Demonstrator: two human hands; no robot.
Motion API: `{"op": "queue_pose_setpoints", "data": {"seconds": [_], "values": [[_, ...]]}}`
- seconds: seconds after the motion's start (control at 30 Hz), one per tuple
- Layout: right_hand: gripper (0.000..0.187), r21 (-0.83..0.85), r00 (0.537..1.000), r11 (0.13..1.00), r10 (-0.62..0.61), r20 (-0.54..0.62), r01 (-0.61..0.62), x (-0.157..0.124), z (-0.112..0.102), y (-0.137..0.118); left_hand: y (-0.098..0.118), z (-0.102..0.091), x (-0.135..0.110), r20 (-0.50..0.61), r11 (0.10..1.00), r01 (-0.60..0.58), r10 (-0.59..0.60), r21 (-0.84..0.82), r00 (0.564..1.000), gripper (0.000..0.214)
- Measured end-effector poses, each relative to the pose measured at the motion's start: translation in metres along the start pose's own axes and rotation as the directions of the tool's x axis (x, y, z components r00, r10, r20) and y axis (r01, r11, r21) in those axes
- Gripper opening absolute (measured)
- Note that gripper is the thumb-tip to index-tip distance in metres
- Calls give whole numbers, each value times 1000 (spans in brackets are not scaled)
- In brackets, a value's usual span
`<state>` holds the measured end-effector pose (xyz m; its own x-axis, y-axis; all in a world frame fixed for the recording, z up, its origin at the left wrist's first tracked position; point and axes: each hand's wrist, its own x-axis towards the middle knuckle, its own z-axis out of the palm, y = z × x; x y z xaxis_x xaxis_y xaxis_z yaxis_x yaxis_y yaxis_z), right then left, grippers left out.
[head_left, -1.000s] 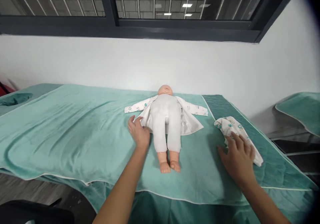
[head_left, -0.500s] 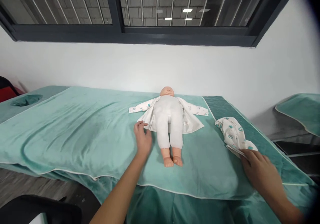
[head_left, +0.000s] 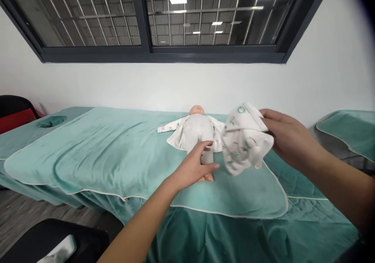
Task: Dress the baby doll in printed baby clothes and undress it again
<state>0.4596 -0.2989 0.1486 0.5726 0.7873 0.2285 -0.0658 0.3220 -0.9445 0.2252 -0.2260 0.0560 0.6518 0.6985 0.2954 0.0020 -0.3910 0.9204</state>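
A baby doll (head_left: 193,127) lies on its back on the green-covered bed, its feet toward me. Spread open beneath it is a white baby shirt (head_left: 175,138) with small printed figures, the sleeves stretched to the sides. My right hand (head_left: 288,136) grips a folded white printed baby garment (head_left: 244,138) and holds it up in the air to the right of the doll. Over the doll's legs hovers my left hand (head_left: 196,164), thumb and fingers apart and holding nothing. The lower legs are partly hidden behind it, and the garment covers the shirt's right sleeve.
The green bedspread (head_left: 117,149) has a pale piped edge at the front. A face hole (head_left: 52,121) opens at the bed's left end. A black chair (head_left: 88,241) with a white object (head_left: 63,249) stands at the lower left. Behind the bed is a barred window (head_left: 164,54).
My right hand has lifted the folded garment off the bed and carried it left and up. My left hand has moved right, from beside the shirt to over the doll's legs.
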Motion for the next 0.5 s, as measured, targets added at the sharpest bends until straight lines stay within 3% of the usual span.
{"op": "queue_pose_setpoints", "data": {"seconds": [0.03,0.07,0.17,0.23,0.33,0.5], "values": [[6,-71,979,997,52,195,-39,-2,16,-15,8,1,-3,58,1000,8,-7,-24,998,69],[3,-74,952,997,43,302,-21,-5,29,-29,14,2,-6,107,999,30,-25,-42,994,77],[8,66,897,991,-130,423,113,-10,57,-63,16,3,-16,143,994,90,-81,-60,986,72],[13,132,875,982,-179,449,134,-11,65,-74,11,1,-22,62,991,113,-109,-75,992,57],[15,137,879,982,-175,444,126,-7,61,-78,5,-8,-32,-38,977,161,-168,-142,985,44],[8,73,937,990,-141,319,124,8,17,-67,3,-42,-49,-48,943,230,-248,-239,968,38]]}}
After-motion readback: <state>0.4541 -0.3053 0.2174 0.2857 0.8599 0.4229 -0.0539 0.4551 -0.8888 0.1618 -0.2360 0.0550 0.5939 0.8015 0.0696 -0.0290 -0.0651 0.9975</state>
